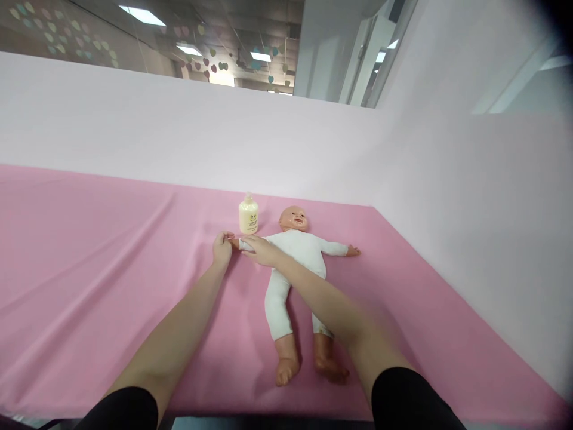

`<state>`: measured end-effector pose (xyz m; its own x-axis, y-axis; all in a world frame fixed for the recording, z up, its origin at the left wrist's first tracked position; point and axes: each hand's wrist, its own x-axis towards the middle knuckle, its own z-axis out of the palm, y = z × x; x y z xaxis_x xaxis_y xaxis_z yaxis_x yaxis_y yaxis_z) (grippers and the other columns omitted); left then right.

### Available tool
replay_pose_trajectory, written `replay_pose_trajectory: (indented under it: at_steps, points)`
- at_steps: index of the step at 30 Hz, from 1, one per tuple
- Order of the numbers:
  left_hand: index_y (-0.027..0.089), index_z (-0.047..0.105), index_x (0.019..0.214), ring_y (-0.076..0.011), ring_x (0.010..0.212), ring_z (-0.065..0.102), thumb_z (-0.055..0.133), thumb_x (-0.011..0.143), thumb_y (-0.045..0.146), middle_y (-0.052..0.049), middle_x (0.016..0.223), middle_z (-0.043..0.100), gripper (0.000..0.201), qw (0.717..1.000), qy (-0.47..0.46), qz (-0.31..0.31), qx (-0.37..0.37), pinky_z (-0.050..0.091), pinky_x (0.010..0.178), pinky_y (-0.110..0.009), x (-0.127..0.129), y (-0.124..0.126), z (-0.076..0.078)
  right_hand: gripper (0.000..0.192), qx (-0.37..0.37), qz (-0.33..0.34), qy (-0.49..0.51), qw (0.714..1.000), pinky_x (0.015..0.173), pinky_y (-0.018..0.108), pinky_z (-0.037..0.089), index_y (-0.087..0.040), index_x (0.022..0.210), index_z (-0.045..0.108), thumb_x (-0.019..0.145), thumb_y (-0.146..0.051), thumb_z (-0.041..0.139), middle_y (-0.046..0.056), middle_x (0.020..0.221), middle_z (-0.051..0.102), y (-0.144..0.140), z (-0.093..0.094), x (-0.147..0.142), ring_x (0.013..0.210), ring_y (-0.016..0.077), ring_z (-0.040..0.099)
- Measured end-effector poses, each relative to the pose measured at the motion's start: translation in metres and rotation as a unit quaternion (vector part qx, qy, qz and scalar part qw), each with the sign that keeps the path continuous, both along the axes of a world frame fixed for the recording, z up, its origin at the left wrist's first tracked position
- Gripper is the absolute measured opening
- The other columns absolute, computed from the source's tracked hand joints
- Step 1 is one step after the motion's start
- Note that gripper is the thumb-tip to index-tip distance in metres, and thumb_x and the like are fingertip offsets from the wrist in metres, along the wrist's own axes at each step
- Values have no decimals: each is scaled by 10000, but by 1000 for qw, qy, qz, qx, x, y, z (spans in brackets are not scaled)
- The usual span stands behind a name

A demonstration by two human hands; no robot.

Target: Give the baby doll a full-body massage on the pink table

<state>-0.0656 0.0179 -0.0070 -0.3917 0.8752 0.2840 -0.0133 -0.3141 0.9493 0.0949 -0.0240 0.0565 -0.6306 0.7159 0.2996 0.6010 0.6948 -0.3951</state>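
Observation:
A baby doll point(298, 246) in a white bodysuit lies on its back on the pink sheet, head toward the wall and bare feet toward me. Its arm on my left is stretched out sideways. At the end of that arm, my left hand point(222, 246) is closed on the doll's small hand point(235, 243). My right hand point(262, 251) reaches across the doll and rests over the sleeved forearm, thumb and fingers on either side of it. Just beyond my hands stands a cream-coloured pump bottle point(248, 216), upright, with a printed label.
The pink sheet point(111, 251) covers a padded table, with creases on the left. White walls point(179, 137) border its back and right side. Above the back wall, a window point(215, 54) carries heart-shaped stickers.

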Motion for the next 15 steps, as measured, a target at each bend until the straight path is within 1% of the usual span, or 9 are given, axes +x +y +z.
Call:
replay_pose_trajectory:
  at_steps: [2,3,5,8,10,12,15]
  points:
    - [211,599,660,-161,671,518,523,603,100,-3,685,580,146,1000,12,-16,5,389,643,-246,-1,-3,2,395,-18,3,3,1000,1018,373,386,-147,1243,498,882,-309,515,123,1290,519,-20,6,8,1200,217,481]
    - [213,600,655,-162,657,509,518,581,84,1,673,580,169,1000,18,-24,5,387,639,-249,-2,-5,3,402,-23,4,7,1000,1046,380,362,-159,1257,493,889,-320,501,116,1314,498,-31,9,13,1236,214,450]
    - [215,598,637,-166,641,494,505,545,54,4,653,579,207,999,29,-33,-2,384,637,-255,-4,-7,5,392,-41,6,4,999,1064,389,348,-198,1262,500,896,-337,483,95,1332,480,-55,13,26,1253,205,434]
    - [212,591,607,-179,659,490,486,522,22,-1,641,574,233,998,61,-19,-19,380,653,-266,-8,-6,6,374,-74,7,-7,997,1077,388,338,-229,1255,511,911,-359,444,78,1388,426,-91,17,48,1289,195,395]
    - [210,589,612,-187,667,493,472,521,3,-5,647,563,254,993,110,-8,-35,383,676,-282,-11,-4,6,373,-68,5,-3,998,1075,374,343,-241,1259,507,910,-363,449,71,1380,435,-113,16,62,1295,180,384]
    - [209,591,639,-206,708,506,463,528,-9,-19,688,559,276,986,161,1,-40,396,721,-311,-13,-3,7,340,-41,-3,-13,999,1083,383,330,-250,1232,532,906,-318,463,63,1361,456,-131,13,76,1304,180,364]
    - [208,599,694,-273,905,512,471,573,-5,-67,827,572,276,974,226,13,-2,385,862,-389,-8,-12,12,282,0,-29,-13,999,1064,378,353,-222,1152,586,892,-272,488,71,1333,479,-149,10,92,1254,189,408]
